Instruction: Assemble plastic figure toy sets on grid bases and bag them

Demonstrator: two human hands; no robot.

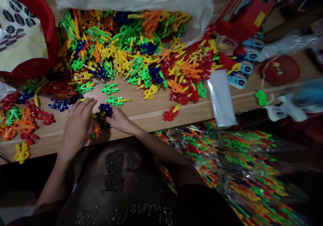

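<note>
Near the table's front edge, my right hand (120, 120) pinches a dark blue plastic toy figure (107, 109) between thumb and fingers. My left hand (78, 126) is beside it, back up, fingers bent and held together; what lies under them is hidden. A dark patterned packet (103, 122) and an orange piece (96, 130) show between the hands. Just beyond, a green figure (114, 100) with a yellow-tipped stick and another green figure (110, 89) lie on the wood. A dark blue figure (58, 104) lies left of my left hand.
A heap of coloured plastic figures (121, 56) spills from a white bag (136, 1). A red basin (50, 20) stands at left, with loose figures (25, 121) before it. Clear plastic sleeves (222, 98) lie at right. Bagged figures (247, 165) sit below the table edge.
</note>
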